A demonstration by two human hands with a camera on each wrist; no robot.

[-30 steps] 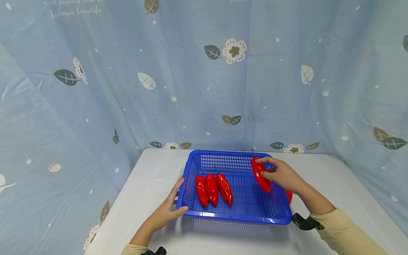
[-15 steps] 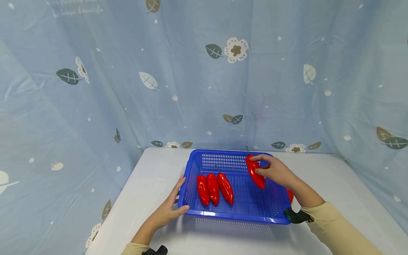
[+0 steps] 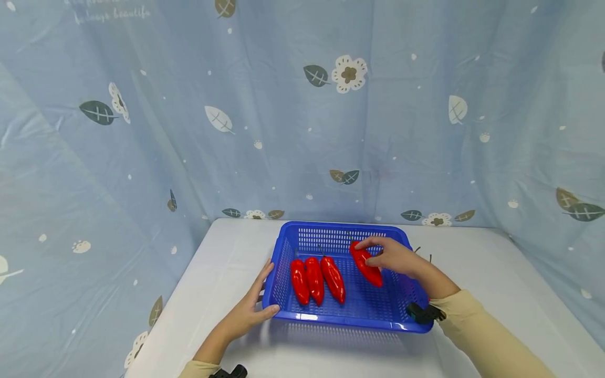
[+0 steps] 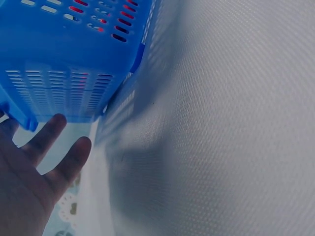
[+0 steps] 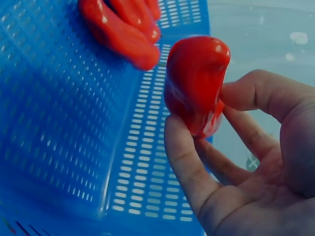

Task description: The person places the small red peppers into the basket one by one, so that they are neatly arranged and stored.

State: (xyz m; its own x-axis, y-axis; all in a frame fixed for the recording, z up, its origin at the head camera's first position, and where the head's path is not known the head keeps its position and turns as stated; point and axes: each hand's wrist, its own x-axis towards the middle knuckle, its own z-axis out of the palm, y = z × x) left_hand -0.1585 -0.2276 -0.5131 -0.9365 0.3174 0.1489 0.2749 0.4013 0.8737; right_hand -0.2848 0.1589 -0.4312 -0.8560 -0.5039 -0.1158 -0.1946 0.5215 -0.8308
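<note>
Inside the blue plastic basket (image 3: pixel 350 324), three glossy red chili peppers (image 3: pixel 333 280) lie side by side on the left. My right hand (image 3: pixel 399 261) pinches another red chili pepper (image 3: pixel 365 264) between thumb and fingers, over the right half of the basket. The right wrist view shows this pepper's blunt end, with my thumb on one side and fingertips on the other. My left hand (image 3: pixel 244 311) rests against the basket's left side, thumb at the near corner. Its fingers (image 4: pixel 71 160) look fairly straight and spread in the left wrist view.
The basket stands on a white table (image 3: pixel 236 252). Dark pepper stems (image 3: pixel 430 258) show beyond its right wall, partly hidden by my right forearm. A blue curtain (image 3: pixel 283 157) with leaves and flowers hangs behind the table and along its sides. A black strap device (image 3: pixel 425 313) sits on my right wrist.
My right hand has carried its pepper leftward from the basket's right side and lowered it. The left hand and the three lying peppers have stayed put.
</note>
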